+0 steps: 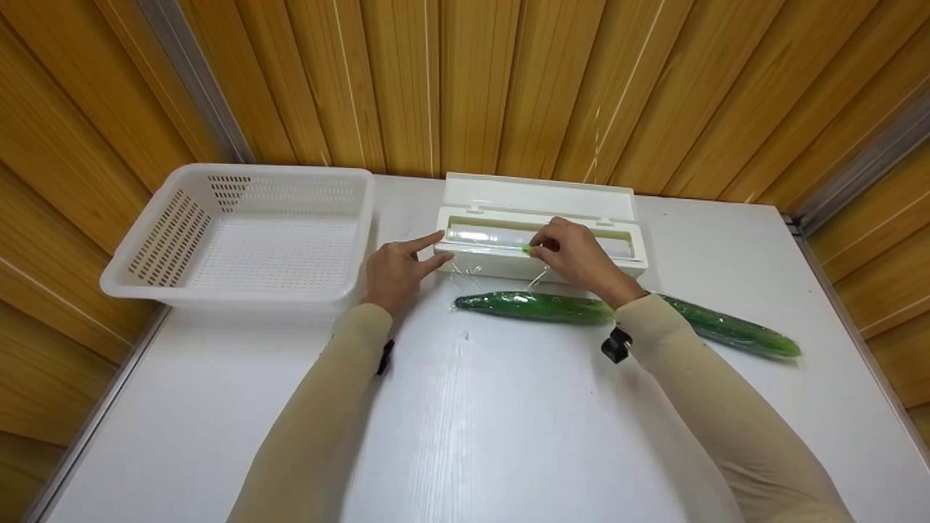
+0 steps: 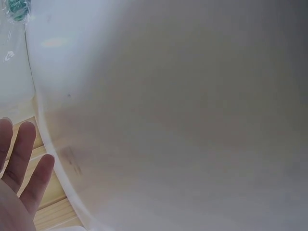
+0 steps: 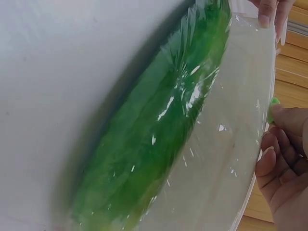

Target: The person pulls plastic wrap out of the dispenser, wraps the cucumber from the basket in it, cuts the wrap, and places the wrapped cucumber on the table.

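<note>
A white cling film dispenser box (image 1: 479, 263) stands at the back with its lid (image 1: 538, 195) raised and a film roll (image 1: 476, 236) inside. My right hand (image 1: 574, 254) pinches the small green slide cutter (image 1: 526, 248) on the box's front edge; the green also shows in the right wrist view. At the box's left end, my left hand (image 1: 396, 270) touches the edge with forefinger and thumb straight and spread apart. Clear film runs down from the box front to a film-covered cucumber (image 1: 534, 306) lying just before it, partly behind my right wrist.
A second wrapped cucumber (image 1: 741, 330) lies to the right, beyond my right forearm. On the left stands a white perforated basket (image 1: 272, 294), close beside my left hand. Wood-look panels (image 1: 472, 87) rise behind the white table (image 1: 465, 436).
</note>
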Demonstrator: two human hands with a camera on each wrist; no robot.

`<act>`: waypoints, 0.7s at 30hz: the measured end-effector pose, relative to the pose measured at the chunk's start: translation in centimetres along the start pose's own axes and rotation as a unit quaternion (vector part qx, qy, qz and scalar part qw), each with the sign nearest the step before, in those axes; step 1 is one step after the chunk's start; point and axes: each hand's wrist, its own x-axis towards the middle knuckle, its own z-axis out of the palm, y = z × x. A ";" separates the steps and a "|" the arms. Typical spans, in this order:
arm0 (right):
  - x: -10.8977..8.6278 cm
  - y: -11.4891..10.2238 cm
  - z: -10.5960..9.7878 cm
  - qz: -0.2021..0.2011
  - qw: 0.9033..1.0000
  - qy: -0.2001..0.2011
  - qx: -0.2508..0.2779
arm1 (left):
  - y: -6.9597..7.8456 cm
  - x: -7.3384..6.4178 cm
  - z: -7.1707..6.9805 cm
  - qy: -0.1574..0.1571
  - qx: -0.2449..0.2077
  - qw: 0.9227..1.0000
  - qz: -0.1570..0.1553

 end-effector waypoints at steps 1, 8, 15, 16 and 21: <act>0.0 0.1 0.0 0.000 1.000 0.000 0.000 | 0.0 0.0 0.0 -0.001 -0.001 1.000 -0.001; -0.4 0.5 -0.3 0.002 1.000 0.001 0.004 | 0.1 -0.1 -0.1 -0.004 0.001 1.000 -0.007; -0.5 0.9 -0.7 0.007 1.000 -0.003 0.009 | 0.1 -0.1 -0.1 0.002 0.002 1.000 0.005; -0.6 0.9 -0.7 0.008 1.000 -0.004 0.010 | 0.0 -0.1 -0.1 0.002 0.003 1.000 0.006; -0.7 1.1 -0.9 0.010 1.000 -0.005 0.012 | 0.0 -0.2 -0.2 0.008 0.004 1.000 0.014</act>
